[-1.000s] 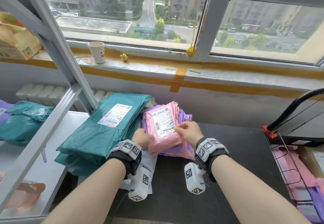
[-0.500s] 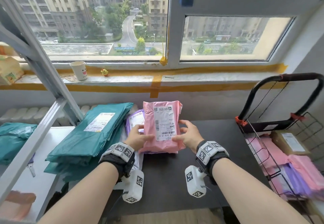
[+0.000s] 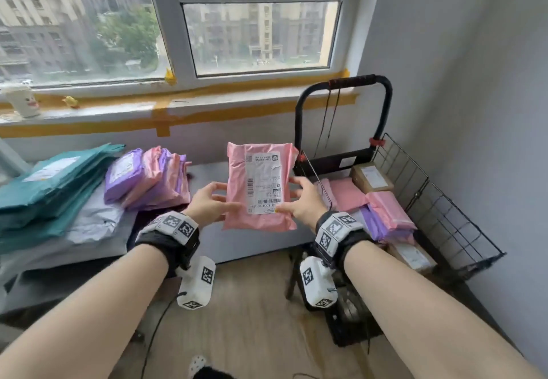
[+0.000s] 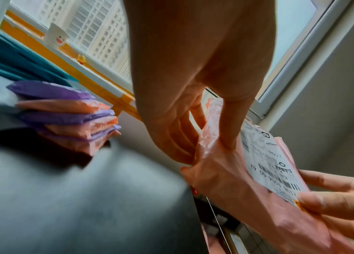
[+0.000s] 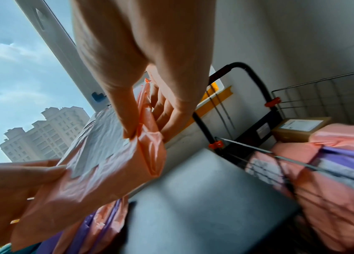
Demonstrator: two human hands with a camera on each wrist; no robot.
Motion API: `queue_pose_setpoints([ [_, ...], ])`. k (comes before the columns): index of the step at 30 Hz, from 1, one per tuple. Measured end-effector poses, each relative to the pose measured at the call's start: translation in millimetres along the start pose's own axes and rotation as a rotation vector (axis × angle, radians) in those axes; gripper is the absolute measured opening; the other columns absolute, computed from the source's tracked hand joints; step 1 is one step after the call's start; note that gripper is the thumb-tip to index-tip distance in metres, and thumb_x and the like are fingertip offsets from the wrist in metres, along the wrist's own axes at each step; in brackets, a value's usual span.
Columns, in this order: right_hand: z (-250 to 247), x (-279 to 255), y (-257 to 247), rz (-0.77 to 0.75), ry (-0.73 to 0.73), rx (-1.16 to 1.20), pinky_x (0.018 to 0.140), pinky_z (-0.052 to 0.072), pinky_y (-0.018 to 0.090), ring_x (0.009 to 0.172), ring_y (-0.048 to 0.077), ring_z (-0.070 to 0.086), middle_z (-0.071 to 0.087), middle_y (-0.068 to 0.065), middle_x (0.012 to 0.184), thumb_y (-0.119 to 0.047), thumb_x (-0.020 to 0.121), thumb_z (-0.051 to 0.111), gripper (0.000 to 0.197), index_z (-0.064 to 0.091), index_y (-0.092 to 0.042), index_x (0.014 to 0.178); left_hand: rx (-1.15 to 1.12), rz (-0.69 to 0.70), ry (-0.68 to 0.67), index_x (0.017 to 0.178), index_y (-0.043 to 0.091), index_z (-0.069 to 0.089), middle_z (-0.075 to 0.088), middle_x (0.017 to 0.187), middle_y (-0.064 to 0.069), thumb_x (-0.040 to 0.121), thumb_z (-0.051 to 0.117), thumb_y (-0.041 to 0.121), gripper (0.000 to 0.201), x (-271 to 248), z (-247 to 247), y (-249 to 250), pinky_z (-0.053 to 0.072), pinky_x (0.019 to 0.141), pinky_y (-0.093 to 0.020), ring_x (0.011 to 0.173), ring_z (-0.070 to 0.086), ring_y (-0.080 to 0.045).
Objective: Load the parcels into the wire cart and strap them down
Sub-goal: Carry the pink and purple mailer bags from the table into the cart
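Note:
A pink parcel (image 3: 261, 188) with a white label hangs in the air above the dark table's right end, label toward me. My left hand (image 3: 212, 202) pinches its left edge, thumb in front and fingers behind (image 4: 221, 135). My right hand (image 3: 299, 197) pinches the right edge the same way (image 5: 143, 123). The black wire cart (image 3: 439, 200) stands to the right by the wall, holding pink and purple parcels (image 3: 385, 212) and brown boxes (image 3: 372, 177). Black straps (image 3: 330, 117) hang from its handle (image 3: 353, 80).
A leaning stack of purple and pink parcels (image 3: 148, 177) lies on the dark table (image 3: 261, 242). Teal mailers (image 3: 50, 188) are piled at the left over a grey bag. A paper cup (image 3: 22, 102) stands on the windowsill. Wooden floor shows below.
Both hands lifted the pink parcel off the stack and carried it right, toward the cart. My view swung right, bringing the whole cart into sight.

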State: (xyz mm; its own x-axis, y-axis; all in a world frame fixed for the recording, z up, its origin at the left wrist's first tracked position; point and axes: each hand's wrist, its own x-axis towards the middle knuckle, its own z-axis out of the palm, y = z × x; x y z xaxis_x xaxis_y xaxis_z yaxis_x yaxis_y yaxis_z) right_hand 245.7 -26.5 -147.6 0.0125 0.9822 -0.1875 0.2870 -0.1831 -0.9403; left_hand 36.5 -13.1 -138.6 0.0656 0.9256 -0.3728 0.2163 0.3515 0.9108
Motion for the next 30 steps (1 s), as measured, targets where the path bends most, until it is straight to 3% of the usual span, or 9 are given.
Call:
queue_pose_setpoints([
  [3, -50, -44, 34, 0.040, 0.017, -0.021, 0.086, 0.056, 0.038, 0.105, 0.021, 0.062, 0.059, 0.015, 0.122, 0.006, 0.073, 0.074, 0.075, 0.034, -0.006, 0.136, 0.046, -0.025, -0.049, 0.125, 0.006, 0.047, 0.063, 0.095, -0.013, 0.076, 0.072, -0.003, 0.056, -28, 64, -8, 0.052, 0.090, -0.048, 0.095, 0.063, -0.033],
  [6, -94, -74, 60, 0.093, 0.033, -0.027, 0.090, 0.054, 0.038, 0.116, 0.024, 0.057, 0.056, 0.012, 0.126, 0.008, 0.074, 0.072, 0.074, 0.033, -0.006, 0.135, 0.128, -0.049, -0.122, 0.131, 0.007, 0.048, 0.064, 0.098, -0.012, 0.076, 0.072, -0.002, 0.061, -42, 119, -4, 0.054, 0.087, -0.043, 0.097, 0.065, -0.031],
  [12, -176, -88, 104, 0.182, 0.134, -0.045, 0.088, 0.052, 0.032, 0.111, 0.024, 0.059, 0.058, 0.006, 0.120, 0.008, 0.071, 0.074, 0.074, 0.034, -0.005, 0.132, 0.231, -0.039, -0.227, 0.129, 0.009, 0.050, 0.065, 0.101, -0.012, 0.075, 0.075, 0.004, 0.060, -29, 213, 9, 0.056, 0.079, -0.038, 0.095, 0.066, -0.027],
  [15, -212, -74, 125, 0.222, 0.157, -0.050, 0.089, 0.054, 0.040, 0.110, 0.025, 0.061, 0.059, 0.012, 0.124, 0.007, 0.069, 0.076, 0.077, 0.035, -0.008, 0.132, 0.267, -0.036, -0.253, 0.127, 0.011, 0.050, 0.066, 0.103, -0.012, 0.076, 0.076, 0.007, 0.058, -8, 255, 9, 0.057, 0.074, -0.035, 0.094, 0.066, -0.025],
  [20, -265, -37, 151, 0.280, 0.141, -0.092, 0.086, 0.056, 0.041, 0.114, 0.026, 0.060, 0.059, 0.012, 0.123, 0.009, 0.071, 0.073, 0.071, 0.038, -0.007, 0.131, 0.286, -0.115, -0.247, 0.125, 0.010, 0.051, 0.063, 0.111, -0.012, 0.074, 0.076, 0.002, 0.057, 46, 314, 7, 0.057, 0.079, -0.048, 0.099, 0.064, -0.028],
  [25, -307, 19, 179, 0.383, 0.072, -0.149, 0.069, 0.059, 0.029, 0.098, 0.019, 0.065, 0.065, 0.009, 0.113, 0.013, 0.072, 0.070, 0.075, 0.038, -0.012, 0.135, 0.335, -0.157, -0.237, 0.126, 0.010, 0.052, 0.057, 0.120, -0.008, 0.076, 0.073, 0.004, 0.054, 101, 362, 4, 0.058, 0.078, -0.039, 0.106, 0.060, -0.026],
  [30, -325, 75, 201, 0.422, 0.007, -0.195, 0.062, 0.054, 0.022, 0.093, 0.019, 0.065, 0.065, 0.011, 0.111, 0.014, 0.073, 0.068, 0.079, 0.036, -0.013, 0.140, 0.326, -0.217, -0.146, 0.125, 0.015, 0.053, 0.059, 0.120, -0.009, 0.076, 0.073, 0.003, 0.055, 145, 382, -5, 0.057, 0.080, -0.042, 0.102, 0.062, -0.026],
])
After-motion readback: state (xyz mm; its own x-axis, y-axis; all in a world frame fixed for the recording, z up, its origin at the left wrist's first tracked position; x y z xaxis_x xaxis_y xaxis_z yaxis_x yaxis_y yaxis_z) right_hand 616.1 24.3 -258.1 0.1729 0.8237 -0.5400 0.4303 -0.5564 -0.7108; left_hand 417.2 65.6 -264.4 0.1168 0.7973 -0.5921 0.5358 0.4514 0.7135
